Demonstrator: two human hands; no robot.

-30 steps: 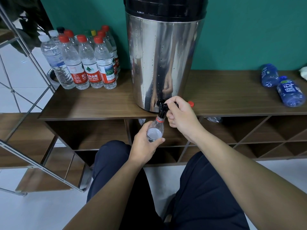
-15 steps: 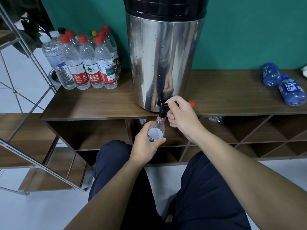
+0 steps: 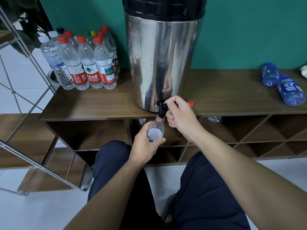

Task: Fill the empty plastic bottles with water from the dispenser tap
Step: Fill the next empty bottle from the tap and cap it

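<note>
bottle [image 3: 155, 130] sits right under the black tap [image 3: 161, 108] of the big steel dispenser [image 3: 163, 60], its neck up against the spout, with water showing inside near the shoulder. left hand [image 3: 145, 146] is wrapped around the bottle's body from below, fingers and thumb curled tight on it. right hand [image 3: 180, 116] is up at the tap, fingers curled around the black lever, gripping it. a loose red cap [image 3: 190, 103] lies on the wooden shelf [image 3: 99, 103] just behind that hand, beside the dispenser's base. off to the left on the shelf there's a bunch of capped bottles [image 3: 83, 63] standing upright, mostly red caps, a couple white. far right, two blue bottles [image 3: 280, 83] lie on their sides, close together. dark trousers [image 3: 207, 196] fill the bottom, knees in front of the cubbies under the shelf.
</note>
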